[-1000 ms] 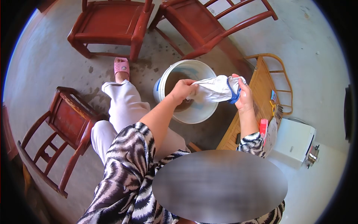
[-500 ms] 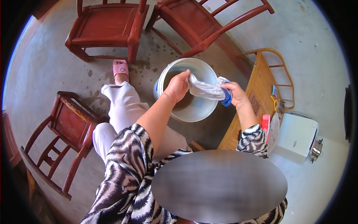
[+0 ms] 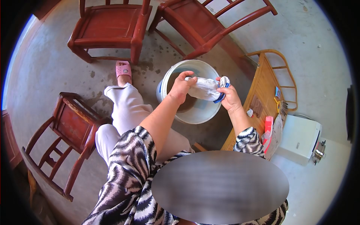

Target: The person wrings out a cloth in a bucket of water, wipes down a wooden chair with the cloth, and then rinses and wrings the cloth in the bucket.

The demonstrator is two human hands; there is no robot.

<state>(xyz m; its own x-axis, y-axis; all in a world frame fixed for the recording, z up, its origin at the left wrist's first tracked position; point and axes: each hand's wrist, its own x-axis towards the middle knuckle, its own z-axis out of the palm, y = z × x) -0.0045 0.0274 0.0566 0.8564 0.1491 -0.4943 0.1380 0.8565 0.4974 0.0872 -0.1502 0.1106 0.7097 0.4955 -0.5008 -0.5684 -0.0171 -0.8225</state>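
A white sock [image 3: 204,88] with blue trim is stretched between my two hands above a white bucket [image 3: 179,119]. My left hand [image 3: 182,87] pinches one end, its thumb and index finger closed on the cloth and the other fingers hidden. At the bunched, blue-trimmed end, my right hand [image 3: 230,98] grips the fabric with its thumb on top. Murky brown water [image 3: 187,104] shows inside the bucket, partly covered by my left hand and wrist.
Red wooden chairs [image 3: 108,27] stand ahead, and another red chair [image 3: 73,123] is at the left. At the right are a bamboo bench [image 3: 258,88] with small items on it and a white box-shaped appliance [image 3: 300,137]. Dark wet spots mark the concrete floor [image 3: 150,82].
My right hand has shifted a little to the left, closer to my left hand. The sock, earlier drawn out and twisted, now looks shorter and spread flatter.
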